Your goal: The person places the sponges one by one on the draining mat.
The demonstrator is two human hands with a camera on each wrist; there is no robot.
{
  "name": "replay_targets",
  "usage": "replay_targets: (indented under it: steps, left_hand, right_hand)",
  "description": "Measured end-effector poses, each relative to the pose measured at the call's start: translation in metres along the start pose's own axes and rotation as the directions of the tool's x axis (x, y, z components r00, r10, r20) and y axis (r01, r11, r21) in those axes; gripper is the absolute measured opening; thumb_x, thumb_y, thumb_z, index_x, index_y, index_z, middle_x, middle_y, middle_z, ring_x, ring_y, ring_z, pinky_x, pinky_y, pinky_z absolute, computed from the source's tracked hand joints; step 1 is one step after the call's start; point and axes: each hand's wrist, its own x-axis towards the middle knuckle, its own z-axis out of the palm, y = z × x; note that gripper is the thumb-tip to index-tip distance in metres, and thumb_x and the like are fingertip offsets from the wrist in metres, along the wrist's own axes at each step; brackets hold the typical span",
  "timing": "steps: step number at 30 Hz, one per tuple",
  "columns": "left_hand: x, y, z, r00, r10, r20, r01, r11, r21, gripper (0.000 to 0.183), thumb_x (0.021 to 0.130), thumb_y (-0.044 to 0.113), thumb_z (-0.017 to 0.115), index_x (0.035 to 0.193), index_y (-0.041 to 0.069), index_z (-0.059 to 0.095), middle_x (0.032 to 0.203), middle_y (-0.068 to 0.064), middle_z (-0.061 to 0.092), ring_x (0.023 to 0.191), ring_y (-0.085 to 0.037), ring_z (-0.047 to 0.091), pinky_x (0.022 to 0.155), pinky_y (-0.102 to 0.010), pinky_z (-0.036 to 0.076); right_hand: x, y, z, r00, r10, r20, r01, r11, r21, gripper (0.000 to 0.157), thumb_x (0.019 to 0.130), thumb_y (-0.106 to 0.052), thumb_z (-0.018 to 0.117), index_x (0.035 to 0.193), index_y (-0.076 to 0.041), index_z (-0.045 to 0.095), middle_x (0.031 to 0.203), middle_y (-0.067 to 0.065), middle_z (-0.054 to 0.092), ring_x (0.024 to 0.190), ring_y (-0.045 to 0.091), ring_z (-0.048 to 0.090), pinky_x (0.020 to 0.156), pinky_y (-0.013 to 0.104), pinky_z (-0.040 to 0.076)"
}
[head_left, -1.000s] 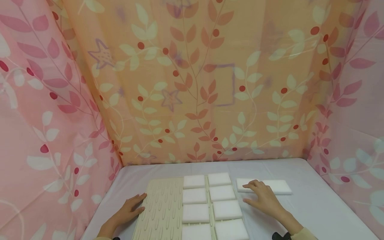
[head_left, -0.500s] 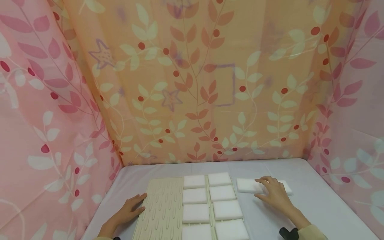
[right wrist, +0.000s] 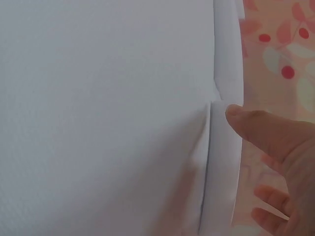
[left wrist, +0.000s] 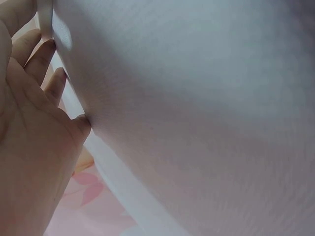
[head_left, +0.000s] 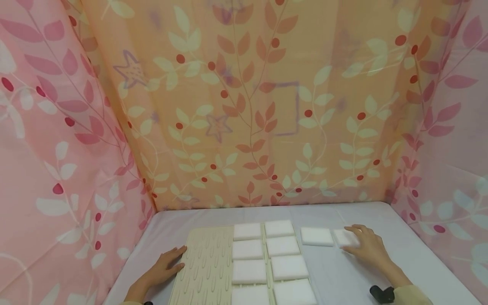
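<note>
At the left edge of a cream ribbed mat (head_left: 206,258), my left hand (head_left: 164,266) rests with its fingers loosely extended along the rim. White foam blocks, such as one front-row block (head_left: 293,292), lie in two columns on the mat's right part. Right of it, two more blocks lie side by side on the table, a left block (head_left: 317,236) and a right block (head_left: 346,238). My right hand (head_left: 367,245) is over the right block, thumb at its near side and fingers at its far side, partly hiding it. Whether the thumb touches it cannot be told.
White cloth covers the table (head_left: 411,262). Patterned curtains, including the orange back curtain (head_left: 248,106), enclose the left, back and right sides. A black wrist strap (head_left: 382,294) sits by my right sleeve. The mat's front continues below the view.
My right hand has moved steadily right, from over the left loose block to the right one. A narrow gap between these two blocks is now uncovered. The left hand has stayed put.
</note>
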Motion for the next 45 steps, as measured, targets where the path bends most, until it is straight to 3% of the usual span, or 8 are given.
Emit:
replay_targets:
  steps: [9, 18, 30, 45]
  left_hand:
    - [-0.001, 0.000, 0.000, 1.000, -0.010, 0.008, 0.010, 1.000, -0.024, 0.052, 0.087, 0.022, 0.063, 0.130, -0.003, 0.049, 0.131, -0.025, 0.051, 0.119, -0.055, 0.040, 0.084, -0.078, 0.018]
    - [-0.002, -0.003, 0.002, 1.000, -0.027, 0.010, 0.027, 0.999, -0.042, 0.053, 0.086, 0.022, 0.063, 0.130, -0.003, 0.049, 0.131, -0.025, 0.050, 0.119, -0.055, 0.039, 0.084, -0.079, 0.016]
    - [-0.002, -0.002, 0.001, 1.000, -0.023, 0.011, 0.024, 0.999, -0.030, 0.052, 0.087, 0.023, 0.063, 0.130, -0.002, 0.049, 0.131, -0.025, 0.050, 0.119, -0.055, 0.040, 0.084, -0.079, 0.017]
    - [-0.001, 0.000, -0.001, 0.999, -0.032, 0.028, 0.033, 0.999, -0.024, 0.053, 0.087, 0.024, 0.062, 0.131, -0.002, 0.048, 0.132, -0.025, 0.049, 0.120, -0.054, 0.039, 0.085, -0.078, 0.017]
  right_hand:
    - [-0.002, 0.023, 0.001, 0.994, 0.041, 0.099, -0.043, 0.999, 0.020, 0.074, 0.069, -0.039, 0.078, 0.129, -0.004, 0.050, 0.128, 0.029, 0.045, 0.112, 0.049, 0.043, 0.079, 0.068, 0.035]
    - [0.005, 0.037, 0.002, 0.980, 0.022, 0.198, -0.029, 0.999, 0.031, 0.081, 0.070, -0.023, 0.075, 0.140, -0.008, 0.037, 0.134, 0.027, 0.041, 0.116, 0.050, 0.041, 0.080, 0.070, 0.035]
    - [0.003, 0.041, 0.001, 0.985, 0.031, 0.168, -0.035, 0.999, 0.020, 0.076, 0.065, -0.016, 0.073, 0.135, -0.009, 0.044, 0.122, 0.025, 0.052, 0.106, 0.045, 0.049, 0.077, 0.066, 0.039]
    - [0.007, 0.033, -0.023, 0.996, -0.012, 0.094, 0.009, 0.999, 0.035, 0.063, 0.069, -0.019, 0.074, 0.127, -0.007, 0.052, 0.119, 0.024, 0.052, 0.104, 0.045, 0.049, 0.075, 0.064, 0.039]
